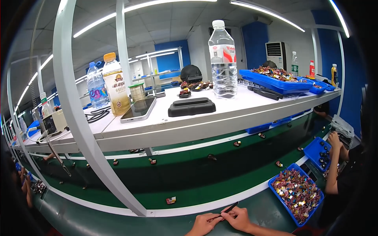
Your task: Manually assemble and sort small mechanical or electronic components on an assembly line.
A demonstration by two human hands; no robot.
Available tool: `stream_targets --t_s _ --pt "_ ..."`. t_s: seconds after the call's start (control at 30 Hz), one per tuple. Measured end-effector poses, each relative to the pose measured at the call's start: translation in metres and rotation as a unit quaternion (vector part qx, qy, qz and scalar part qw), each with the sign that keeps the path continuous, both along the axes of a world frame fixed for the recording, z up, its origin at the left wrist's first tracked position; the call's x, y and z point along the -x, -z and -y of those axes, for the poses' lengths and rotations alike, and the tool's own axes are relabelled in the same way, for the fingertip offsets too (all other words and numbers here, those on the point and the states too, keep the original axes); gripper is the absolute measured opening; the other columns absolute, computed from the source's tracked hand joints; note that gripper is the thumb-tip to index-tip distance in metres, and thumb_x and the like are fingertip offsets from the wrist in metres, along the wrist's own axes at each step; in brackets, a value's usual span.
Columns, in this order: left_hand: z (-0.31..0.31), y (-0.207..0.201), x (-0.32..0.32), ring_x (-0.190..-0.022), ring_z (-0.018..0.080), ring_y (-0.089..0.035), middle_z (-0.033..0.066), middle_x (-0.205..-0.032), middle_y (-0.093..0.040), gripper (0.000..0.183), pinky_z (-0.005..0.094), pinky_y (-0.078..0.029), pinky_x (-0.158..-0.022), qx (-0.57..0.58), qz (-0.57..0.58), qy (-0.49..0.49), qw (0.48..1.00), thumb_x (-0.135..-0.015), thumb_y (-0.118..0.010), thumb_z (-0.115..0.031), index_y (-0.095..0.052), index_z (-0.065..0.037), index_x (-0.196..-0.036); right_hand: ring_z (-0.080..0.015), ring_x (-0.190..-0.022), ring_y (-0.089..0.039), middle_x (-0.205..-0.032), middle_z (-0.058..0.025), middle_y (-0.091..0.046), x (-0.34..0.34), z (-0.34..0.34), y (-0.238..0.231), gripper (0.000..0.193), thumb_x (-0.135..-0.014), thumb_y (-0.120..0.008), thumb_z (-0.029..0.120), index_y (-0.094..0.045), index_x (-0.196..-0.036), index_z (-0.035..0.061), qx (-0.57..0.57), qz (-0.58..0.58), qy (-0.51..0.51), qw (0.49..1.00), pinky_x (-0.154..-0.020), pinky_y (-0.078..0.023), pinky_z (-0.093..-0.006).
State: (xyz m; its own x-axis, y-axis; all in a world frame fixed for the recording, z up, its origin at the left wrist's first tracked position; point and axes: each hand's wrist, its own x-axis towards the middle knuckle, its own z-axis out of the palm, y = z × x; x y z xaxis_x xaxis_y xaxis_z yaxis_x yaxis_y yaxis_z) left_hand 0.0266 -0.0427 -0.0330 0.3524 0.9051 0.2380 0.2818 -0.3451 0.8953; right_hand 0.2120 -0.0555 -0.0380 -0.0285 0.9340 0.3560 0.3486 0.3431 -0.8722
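At the near edge of the green work surface, my two hands meet, fingertip to fingertip. My right hand (pixel 239 220) is closed round a slim black pen-like tool (pixel 232 207), whose upper end sticks out to the upper right. The tool's lower end reaches the pinched fingers of my left hand (pixel 205 224); whatever those fingers hold is too small to tell. Right of my hands is a blue tray (pixel 272 183) heaped with small components in dark red, yellow and white.
A green conveyor belt (pixel 189 179) carries scattered small parts. Above it, a white shelf (pixel 157 125) bears bottles, a phone (pixel 138 109), a black block (pixel 191 106) and stacked blue trays (pixel 271 82). A white post (pixel 106 169) stands left. At right, another person's arms (pixel 334 165) work beside a blue tray (pixel 311 151).
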Motion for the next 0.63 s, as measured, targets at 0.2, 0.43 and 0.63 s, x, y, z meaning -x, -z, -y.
stream_targets --t_s 0.2,0.43,0.63 --pt "-0.004 0.011 0.0 -0.054 0.0196 -0.062 0.013 -0.075 -0.069 0.017 0.0339 -0.048 -0.052 0.006 0.042 -0.001 0.999 -0.091 -0.071 -0.019 -0.078 -0.006 -0.099 -0.0141 -0.072 -0.074 -0.078 -0.0097 -0.075 0.001 -0.001 -0.001 0.014 -0.09 -0.075 0.011 -0.072 -0.096 -0.001 0.007 0.001 0.013 1.0 -0.063 -0.056 -0.0256" --pt "-0.003 0.004 0.002 -0.052 0.0172 -0.06 0.0127 -0.077 -0.07 0.02 0.0307 -0.046 -0.05 0.021 0.051 0.018 0.998 -0.091 -0.072 -0.02 -0.078 -0.004 -0.102 -0.0151 -0.069 -0.073 -0.075 -0.0124 -0.074 0.003 0.003 -0.01 0.014 -0.091 -0.074 0.013 -0.07 -0.094 -0.0003 -0.006 0.024 0.015 1.0 -0.061 -0.055 -0.0282" --pt "-0.006 0.01 0.003 -0.062 0.0248 -0.066 0.0153 -0.08 -0.072 0.022 0.0354 -0.051 -0.06 0.006 0.031 -0.003 0.999 -0.088 -0.077 -0.022 -0.077 -0.003 -0.099 -0.0113 -0.075 -0.074 -0.082 -0.0091 -0.076 0.001 -0.005 0.005 0.015 -0.09 -0.076 0.012 -0.074 -0.1 0.0006 0.028 0.008 0.02 0.999 -0.068 -0.057 -0.0236"
